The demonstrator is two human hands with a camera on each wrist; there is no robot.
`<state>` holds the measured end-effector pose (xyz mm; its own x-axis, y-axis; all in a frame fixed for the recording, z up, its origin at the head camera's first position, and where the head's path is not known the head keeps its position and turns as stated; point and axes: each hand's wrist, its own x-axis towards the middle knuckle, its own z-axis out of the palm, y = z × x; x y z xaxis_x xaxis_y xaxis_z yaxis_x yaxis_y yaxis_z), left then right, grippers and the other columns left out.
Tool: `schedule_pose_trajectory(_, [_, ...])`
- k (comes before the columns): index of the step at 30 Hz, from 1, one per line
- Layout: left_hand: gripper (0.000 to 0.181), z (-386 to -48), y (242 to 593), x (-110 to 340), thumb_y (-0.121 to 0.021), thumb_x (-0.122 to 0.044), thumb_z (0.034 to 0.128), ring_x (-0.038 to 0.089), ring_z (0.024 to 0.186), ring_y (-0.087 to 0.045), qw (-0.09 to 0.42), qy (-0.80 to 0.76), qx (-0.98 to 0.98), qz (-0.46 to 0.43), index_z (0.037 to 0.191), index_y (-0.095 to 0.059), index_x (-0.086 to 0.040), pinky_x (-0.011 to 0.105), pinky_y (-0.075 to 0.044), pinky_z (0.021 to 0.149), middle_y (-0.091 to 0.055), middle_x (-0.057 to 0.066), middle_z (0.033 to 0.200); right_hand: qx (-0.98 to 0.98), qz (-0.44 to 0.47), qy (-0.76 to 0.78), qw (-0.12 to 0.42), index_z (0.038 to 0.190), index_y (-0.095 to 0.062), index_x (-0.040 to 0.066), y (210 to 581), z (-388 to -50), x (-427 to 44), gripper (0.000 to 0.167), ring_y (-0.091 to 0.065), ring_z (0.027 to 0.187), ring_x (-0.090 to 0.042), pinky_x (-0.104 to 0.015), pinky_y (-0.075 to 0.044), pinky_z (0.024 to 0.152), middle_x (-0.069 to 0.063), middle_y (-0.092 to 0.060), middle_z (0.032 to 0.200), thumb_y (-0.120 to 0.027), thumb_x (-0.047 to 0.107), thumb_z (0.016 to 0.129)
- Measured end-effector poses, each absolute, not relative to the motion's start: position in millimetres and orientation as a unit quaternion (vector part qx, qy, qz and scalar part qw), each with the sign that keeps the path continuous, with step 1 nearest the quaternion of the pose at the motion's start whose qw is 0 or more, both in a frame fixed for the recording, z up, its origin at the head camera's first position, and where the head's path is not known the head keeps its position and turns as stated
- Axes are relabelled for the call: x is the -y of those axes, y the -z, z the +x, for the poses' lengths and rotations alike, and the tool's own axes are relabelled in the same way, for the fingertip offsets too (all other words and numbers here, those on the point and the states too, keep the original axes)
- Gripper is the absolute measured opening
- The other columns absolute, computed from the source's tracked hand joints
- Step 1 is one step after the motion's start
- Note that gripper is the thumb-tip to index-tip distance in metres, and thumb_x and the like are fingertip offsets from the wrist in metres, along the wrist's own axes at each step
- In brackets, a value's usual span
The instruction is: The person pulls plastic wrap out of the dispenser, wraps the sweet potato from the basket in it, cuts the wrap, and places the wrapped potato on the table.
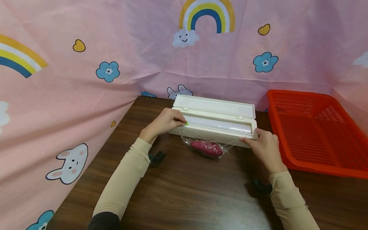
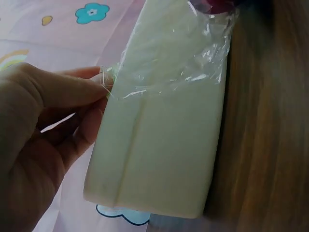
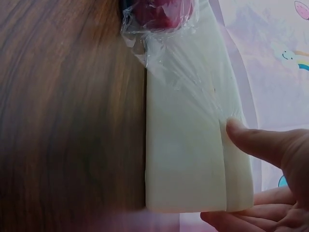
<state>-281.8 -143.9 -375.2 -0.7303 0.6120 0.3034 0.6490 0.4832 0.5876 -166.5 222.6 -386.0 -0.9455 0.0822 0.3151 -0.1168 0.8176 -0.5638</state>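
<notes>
A white cling film dispenser box (image 1: 214, 136) lies with its lid (image 1: 214, 107) raised, a roll of film (image 1: 218, 124) inside. At the front edge, toward the left end, my left hand (image 1: 169, 120) pinches a small green slider (image 1: 186, 123), mostly covered by the fingers. My right hand (image 1: 265, 145) grips the right end of the box, its thumb (image 3: 239, 130) pressing film against the upper front edge. Clear film (image 2: 203, 63) hangs over the box front. Wrapped in it, a reddish-purple sweet potato-like object (image 1: 207, 149) rests in front of the box.
Right of the box stands a red plastic basket (image 1: 277, 127) with perforated walls, close to my right hand. A pink printed cloth (image 1: 138, 48) hangs behind and left of the dark wooden table (image 1: 184, 191).
</notes>
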Motion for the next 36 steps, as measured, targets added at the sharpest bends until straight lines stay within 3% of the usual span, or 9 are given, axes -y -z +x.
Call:
schedule_pose_trajectory(8, [0.013,-281,373,157,-0.074,-0.005,0.0914,0.014,0.082,-0.066,0.025,0.311,0.876,-0.367,0.099,-0.083,-0.011,0.030,-0.052,0.072,-0.075,0.001,0.093,0.939,0.029,-0.300,0.169,0.083,-0.067,0.002,389,-170,-223,0.035,-0.042,0.058,-0.019,-0.028,-0.032,0.049,-0.006,-0.051,0.062,-0.089,0.028,0.080])
schedule_pose_trajectory(15, [0.012,-277,367,188,-0.075,-0.002,0.0893,0.017,0.080,-0.063,0.037,0.294,0.908,-0.296,0.094,-0.083,-0.010,0.033,-0.052,0.072,-0.074,0.002,0.089,0.938,0.035,-0.295,0.177,0.076,-0.064,0.004,387,-171,-223,0.036,-0.040,0.058,-0.020,-0.029,-0.030,0.050,-0.004,-0.048,0.058,-0.089,0.029,0.078])
schedule_pose_trajectory(20, [0.010,-275,368,184,-0.074,-0.007,0.0913,0.017,0.084,-0.065,0.035,0.308,0.901,-0.305,0.098,-0.082,-0.009,0.034,-0.054,0.076,-0.076,0.004,0.094,0.939,0.031,-0.292,0.180,0.076,-0.063,0.003,389,-170,-226,0.036,-0.039,0.057,-0.020,-0.029,-0.029,0.049,-0.004,-0.046,0.058,-0.089,0.028,0.079])
schedule_pose_trajectory(28, [0.015,-271,369,158,-0.079,-0.034,0.0891,0.013,0.075,-0.060,0.040,0.278,0.915,-0.290,0.088,-0.079,-0.018,0.031,-0.049,0.070,-0.072,-0.004,0.082,0.938,0.037,-0.296,0.174,0.077,-0.063,0.003,392,-171,-225,0.036,-0.040,0.057,-0.019,-0.029,-0.031,0.049,-0.005,-0.049,0.060,-0.088,0.028,0.080])
schedule_pose_trajectory(33, [0.007,-270,369,157,-0.081,-0.017,0.0877,0.016,0.080,-0.063,0.028,0.291,0.916,-0.273,0.093,-0.079,-0.013,0.032,-0.051,0.072,-0.074,0.001,0.087,0.939,0.035,-0.293,0.178,0.073,-0.060,0.005,390,-172,-226,0.038,-0.038,0.057,-0.019,-0.029,-0.029,0.049,-0.002,-0.044,0.059,-0.088,0.029,0.080])
schedule_pose_trajectory(36, [0.011,-271,369,160,-0.078,-0.008,0.0882,0.017,0.084,-0.065,0.016,0.311,0.910,-0.274,0.099,-0.079,-0.011,0.033,-0.053,0.075,-0.075,0.004,0.093,0.940,0.032,-0.289,0.177,0.072,-0.059,0.005,390,-171,-227,0.038,-0.038,0.057,-0.018,-0.029,-0.029,0.049,-0.001,-0.043,0.060,-0.088,0.029,0.080])
